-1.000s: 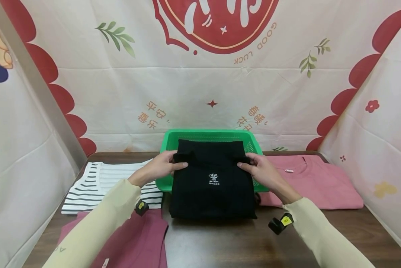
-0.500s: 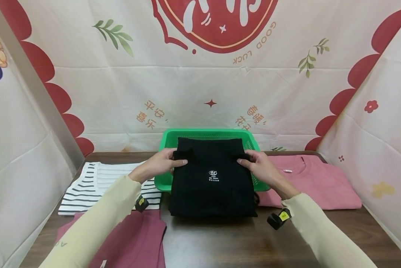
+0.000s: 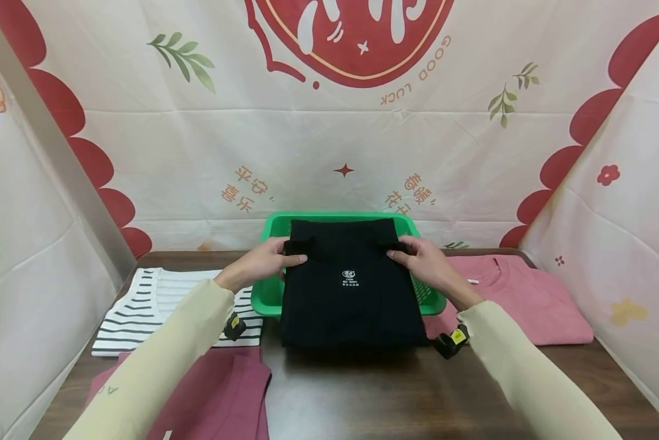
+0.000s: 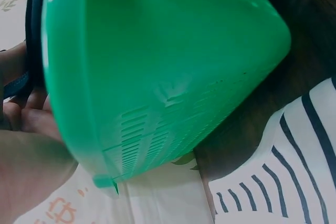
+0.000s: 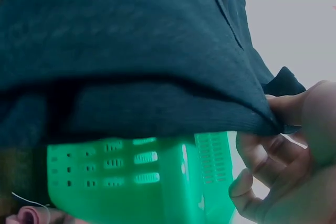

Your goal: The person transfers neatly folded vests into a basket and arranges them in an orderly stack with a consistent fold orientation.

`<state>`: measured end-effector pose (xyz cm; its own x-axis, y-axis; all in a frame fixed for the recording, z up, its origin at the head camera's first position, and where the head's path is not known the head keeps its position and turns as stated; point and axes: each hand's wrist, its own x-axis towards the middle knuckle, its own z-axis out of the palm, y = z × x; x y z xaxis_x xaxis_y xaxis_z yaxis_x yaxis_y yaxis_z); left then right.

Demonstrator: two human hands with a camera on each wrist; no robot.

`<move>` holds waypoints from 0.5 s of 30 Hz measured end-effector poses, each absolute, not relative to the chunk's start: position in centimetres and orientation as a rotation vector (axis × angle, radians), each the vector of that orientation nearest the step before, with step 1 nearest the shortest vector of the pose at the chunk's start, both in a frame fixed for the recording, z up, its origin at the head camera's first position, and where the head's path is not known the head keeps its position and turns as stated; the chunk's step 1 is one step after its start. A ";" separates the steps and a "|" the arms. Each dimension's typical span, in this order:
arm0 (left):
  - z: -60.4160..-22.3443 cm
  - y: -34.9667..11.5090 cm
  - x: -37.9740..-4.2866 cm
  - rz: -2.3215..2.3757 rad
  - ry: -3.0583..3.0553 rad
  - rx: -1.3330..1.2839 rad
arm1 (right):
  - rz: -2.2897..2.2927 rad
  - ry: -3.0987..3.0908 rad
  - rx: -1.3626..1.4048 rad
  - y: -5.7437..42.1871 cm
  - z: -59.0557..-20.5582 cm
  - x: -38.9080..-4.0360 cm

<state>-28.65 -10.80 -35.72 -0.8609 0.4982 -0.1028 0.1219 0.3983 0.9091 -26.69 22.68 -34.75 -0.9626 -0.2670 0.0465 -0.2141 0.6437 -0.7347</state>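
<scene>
Here, your left hand [image 3: 257, 264] and right hand [image 3: 430, 264] pinch opposite side edges of the folded black fabric garment [image 3: 354, 315], over the green perforated plastic basket [image 3: 268, 293] and overhanging its near rim. The brown wooden tabletop [image 3: 362, 397] stretches toward you beyond that overhang.

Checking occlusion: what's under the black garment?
The green basket; its rim and parts of its walls show past the black garment. Most of its interior is covered, so contents can't be told.

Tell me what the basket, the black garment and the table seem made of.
Basket: likely plastic, glossy, with highlights and neat slots.
Black garment: matte fabric, probably knit, draping in soft folds.
Table: brown wood grain, slight sheen; solid or laminate, unclear.
</scene>
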 end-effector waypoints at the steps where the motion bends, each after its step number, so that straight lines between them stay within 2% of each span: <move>1: -35.7 -10.8 -28.7 1.452 2.303 0.532 | -1.232 2.789 -0.412 22.7 -34.7 -26.9; 15: -36.0 -10.6 -30.2 1.437 2.312 0.411 | -1.148 2.786 -0.425 23.1 -35.0 -29.0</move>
<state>-30.24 -10.56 -36.05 -0.8827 0.4389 -0.1678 0.0438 0.4325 0.9006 -29.00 23.09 -34.99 -0.9562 -0.2924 0.0147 -0.2178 0.6771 -0.7029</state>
